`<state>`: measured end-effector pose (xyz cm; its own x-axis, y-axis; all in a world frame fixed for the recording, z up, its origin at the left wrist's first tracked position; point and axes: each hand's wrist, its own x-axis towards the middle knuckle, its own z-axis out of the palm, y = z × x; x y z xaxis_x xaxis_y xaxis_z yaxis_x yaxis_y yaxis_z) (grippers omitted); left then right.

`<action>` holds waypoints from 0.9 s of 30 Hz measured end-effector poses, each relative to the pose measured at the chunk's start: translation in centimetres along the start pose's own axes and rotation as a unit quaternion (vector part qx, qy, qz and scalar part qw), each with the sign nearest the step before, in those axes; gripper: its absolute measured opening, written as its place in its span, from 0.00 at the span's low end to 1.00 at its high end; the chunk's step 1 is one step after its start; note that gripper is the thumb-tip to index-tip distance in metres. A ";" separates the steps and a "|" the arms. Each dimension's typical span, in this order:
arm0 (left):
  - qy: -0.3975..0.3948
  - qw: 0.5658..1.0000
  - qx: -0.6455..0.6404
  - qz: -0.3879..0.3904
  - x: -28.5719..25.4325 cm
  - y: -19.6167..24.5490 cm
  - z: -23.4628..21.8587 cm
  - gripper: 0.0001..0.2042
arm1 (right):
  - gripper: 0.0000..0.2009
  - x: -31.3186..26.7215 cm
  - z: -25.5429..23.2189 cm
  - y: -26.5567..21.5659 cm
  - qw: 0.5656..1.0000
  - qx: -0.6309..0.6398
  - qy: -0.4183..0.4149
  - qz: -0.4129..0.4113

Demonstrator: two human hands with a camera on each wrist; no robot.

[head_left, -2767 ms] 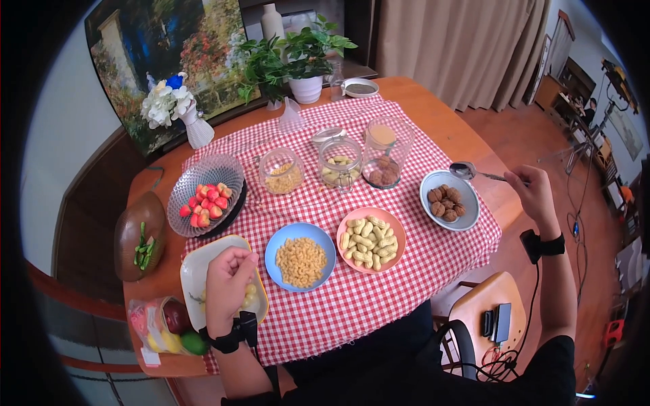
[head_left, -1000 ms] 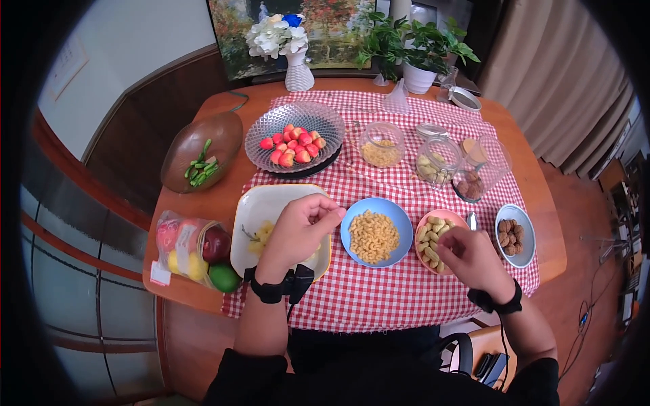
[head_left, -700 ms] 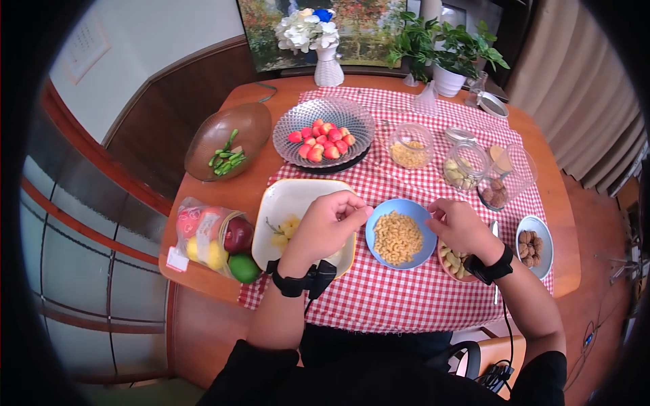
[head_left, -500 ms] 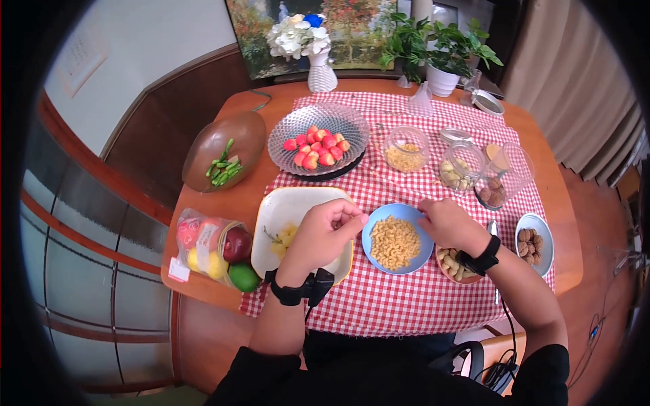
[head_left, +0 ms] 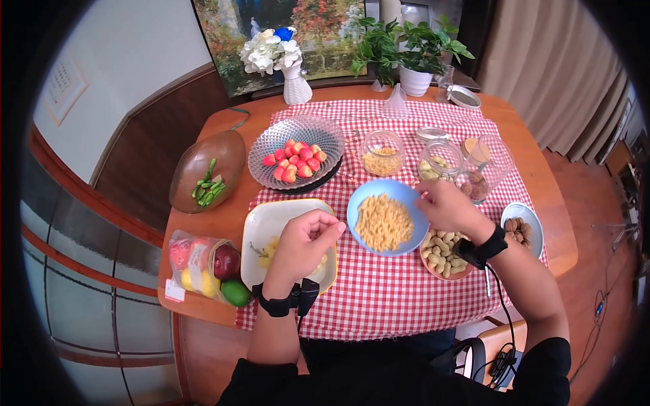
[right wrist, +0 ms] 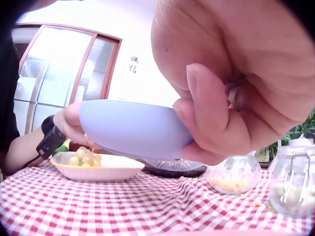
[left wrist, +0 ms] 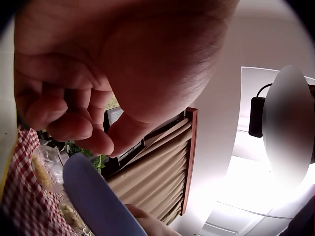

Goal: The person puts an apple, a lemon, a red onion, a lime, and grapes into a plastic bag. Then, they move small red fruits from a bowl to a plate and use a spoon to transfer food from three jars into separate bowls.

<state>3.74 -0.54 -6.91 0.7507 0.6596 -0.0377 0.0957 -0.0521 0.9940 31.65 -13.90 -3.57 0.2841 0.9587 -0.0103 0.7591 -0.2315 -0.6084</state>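
My right hand (head_left: 450,206) pinches the right rim of a blue bowl (head_left: 353,210) of macaroni (head_left: 384,223). In the right wrist view the blue bowl (right wrist: 133,129) hangs above the cloth, its underside showing, with the thumb and fingers on its edge. My left hand (head_left: 305,247) is over a white dish with a yellow rim (head_left: 261,220), fingers loosely curled, fingertips close to the bowl's left rim. In the left wrist view the left hand (left wrist: 88,98) holds nothing, and the blue bowl (left wrist: 98,196) shows beyond its fingertips. Grapes (right wrist: 84,158) lie in the white dish.
A plate of peanuts (head_left: 443,254) lies under my right wrist, beside a spoon (head_left: 487,281) and a bowl of walnuts (head_left: 518,230). Behind stand a macaroni jar (head_left: 382,154), a peanut jar (head_left: 440,161) and a tilted walnut jar (head_left: 484,172). A glass bowl (head_left: 267,145) holds red fruit.
My right hand put down the spoon, moved left from the walnuts and took hold of the blue bowl, which is now raised. My left hand stays near the white dish. The head view shifted.
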 end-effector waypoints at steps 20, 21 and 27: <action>-0.008 1.000 -0.014 0.008 0.3 -0.5 0.2 0.06 | 0.12 10.8 -5.7 3.2 0.970 -0.055 0.208 0.115; -0.008 1.000 -0.017 0.008 0.3 -0.5 0.3 0.06 | 0.12 10.9 -5.7 2.8 0.970 -0.055 0.209 0.115; -0.008 1.000 -0.021 0.012 0.2 -0.3 0.5 0.06 | 0.10 11.8 -5.6 2.3 0.967 -0.015 0.205 0.152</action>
<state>4.15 -0.74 -7.27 0.7630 0.6462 -0.0150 0.0504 -0.0364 0.9981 40.01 -3.99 -0.64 0.7003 0.7012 0.1339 0.6190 -0.5031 -0.6031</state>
